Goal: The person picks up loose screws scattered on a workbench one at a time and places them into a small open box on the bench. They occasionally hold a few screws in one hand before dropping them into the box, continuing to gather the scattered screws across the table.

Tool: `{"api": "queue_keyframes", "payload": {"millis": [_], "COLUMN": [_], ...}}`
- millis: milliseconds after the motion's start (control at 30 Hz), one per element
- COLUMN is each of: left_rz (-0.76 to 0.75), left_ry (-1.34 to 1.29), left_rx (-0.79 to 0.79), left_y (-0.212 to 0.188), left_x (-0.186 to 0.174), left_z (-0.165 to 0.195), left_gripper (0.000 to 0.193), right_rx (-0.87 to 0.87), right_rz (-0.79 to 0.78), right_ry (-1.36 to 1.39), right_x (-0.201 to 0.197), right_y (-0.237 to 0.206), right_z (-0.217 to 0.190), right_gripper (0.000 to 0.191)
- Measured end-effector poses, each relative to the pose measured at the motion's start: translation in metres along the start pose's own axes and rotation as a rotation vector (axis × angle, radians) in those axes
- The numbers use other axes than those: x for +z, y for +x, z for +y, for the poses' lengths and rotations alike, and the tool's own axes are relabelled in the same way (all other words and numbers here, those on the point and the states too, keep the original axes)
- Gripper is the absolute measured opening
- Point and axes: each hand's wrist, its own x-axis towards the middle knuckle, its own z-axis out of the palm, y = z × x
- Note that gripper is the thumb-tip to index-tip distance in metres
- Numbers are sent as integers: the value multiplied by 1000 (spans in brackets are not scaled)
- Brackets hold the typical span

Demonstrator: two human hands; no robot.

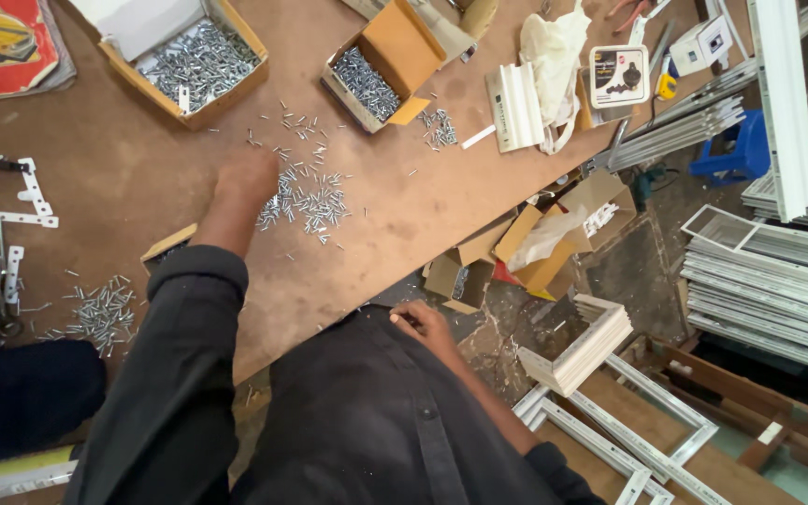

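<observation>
Workbench (423,206) of brown board is filling frame centre; we are counting two open screw boxes (200,58) at top. Left hand (247,178) is pressing closed fingers onto loose screws (310,198); right hand (420,323) is pinching something unclear.

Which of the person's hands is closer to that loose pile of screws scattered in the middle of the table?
The left. The left hand rests on the table right at the edge of the loose pile of screws, touching them. The right hand is back at the table edge, against the dark shirt.
</observation>
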Motion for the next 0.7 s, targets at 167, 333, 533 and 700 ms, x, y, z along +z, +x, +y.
{"api": "queue_keyframes", "payload": {"millis": [167, 333, 533, 700], "left_rz": [-114, 72, 404, 423], "left_ry": [-16, -159, -1119, -1746], "left_rx": [-64, -57, 47, -144], "left_y": [-2, -18, -65, -119], "left_x": [-6, -9, 4, 12], "left_z": [0, -5, -50, -96], "left_gripper": [28, 27, 18, 20], "right_rx": [27, -27, 2, 69], "right_rz": [2, 39, 27, 9], "right_ry": [6, -60, 71, 45], "right_x": [-1, 1, -4, -11], "right_y": [0, 0, -2, -1], "right_z": [-3, 14, 41, 28], "right_gripper": [19, 20, 18, 19]}}
